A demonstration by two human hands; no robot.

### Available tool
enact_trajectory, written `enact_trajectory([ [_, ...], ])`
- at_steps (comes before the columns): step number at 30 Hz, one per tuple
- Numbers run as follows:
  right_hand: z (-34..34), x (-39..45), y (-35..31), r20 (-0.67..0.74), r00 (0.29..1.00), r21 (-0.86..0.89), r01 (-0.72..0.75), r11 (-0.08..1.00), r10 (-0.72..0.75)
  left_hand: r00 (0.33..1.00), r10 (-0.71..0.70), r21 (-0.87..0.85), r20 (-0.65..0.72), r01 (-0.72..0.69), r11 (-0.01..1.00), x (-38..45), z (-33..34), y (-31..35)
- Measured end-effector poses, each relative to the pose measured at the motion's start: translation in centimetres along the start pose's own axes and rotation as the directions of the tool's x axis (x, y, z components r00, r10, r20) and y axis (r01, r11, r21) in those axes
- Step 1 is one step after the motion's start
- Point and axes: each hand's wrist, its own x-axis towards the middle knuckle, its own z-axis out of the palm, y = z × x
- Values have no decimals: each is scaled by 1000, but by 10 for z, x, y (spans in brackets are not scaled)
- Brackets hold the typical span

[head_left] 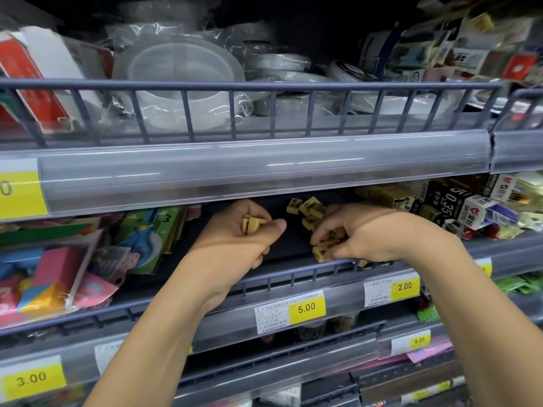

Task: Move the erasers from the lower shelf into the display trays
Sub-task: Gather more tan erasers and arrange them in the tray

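Spill risk at the shelf rail (293, 274).
My left hand (235, 239) grips several erasers (253, 224); my right hand (361, 233) pinches more loose erasers (308, 208), which may slip through the rail.

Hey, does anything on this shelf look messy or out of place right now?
Yes. The small yellow erasers lie loose and tumbled at odd angles on the dark shelf floor, not in any tray. The left hand holds a few; the right hand is picking at more by the front rail.
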Motion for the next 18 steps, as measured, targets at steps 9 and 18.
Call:
enact_trajectory([
  [9,1,7,-1,-157,984,239,118,964,-81,998,-45,-159,35,50,986,-2,1,0],
  [18,23,-1,-33,-492,847,694,520,497,-201,985,57,-235,160,-18,972,-5,-2,0],
])
